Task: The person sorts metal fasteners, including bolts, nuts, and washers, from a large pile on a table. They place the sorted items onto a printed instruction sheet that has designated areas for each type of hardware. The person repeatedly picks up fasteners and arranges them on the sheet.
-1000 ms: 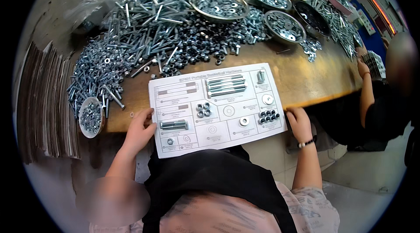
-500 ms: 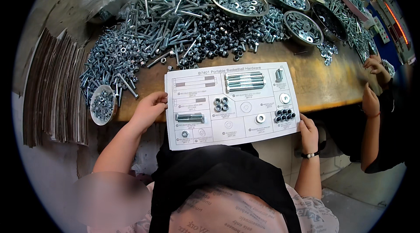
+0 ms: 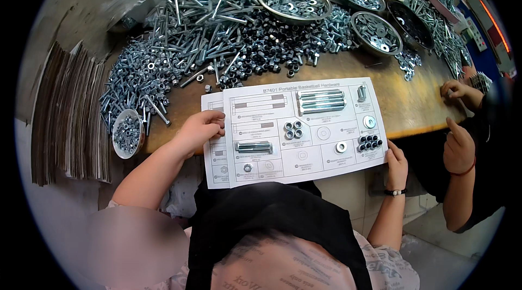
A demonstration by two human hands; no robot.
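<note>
A white printed card (image 3: 326, 167) with outline drawings lies across my lap at the table's front edge. On it are long bolts (image 3: 321, 102), shorter bolts (image 3: 254, 147), several nuts (image 3: 293, 130), black-topped nuts (image 3: 370, 142), a small bolt (image 3: 361, 93) and washers (image 3: 341, 147). A second card (image 3: 216, 173) sticks out from beneath it on the left. My left hand (image 3: 202, 128) is closed at the top card's left edge, its fingertips partly hidden. My right hand (image 3: 397, 166) grips the lower right edge, fingers partly underneath.
Behind the card spreads a big heap of bolts and nuts (image 3: 217, 23). Metal bowls of washers (image 3: 375, 31) stand at the back right. A small white bowl (image 3: 129, 133) sits left, beside stacked cardboard sheets (image 3: 70, 116). Another person's hands (image 3: 459, 146) are at the right.
The top card has slid right with both my hands, uncovering the second card's left strip. The other person's nearer hand has moved down and left.
</note>
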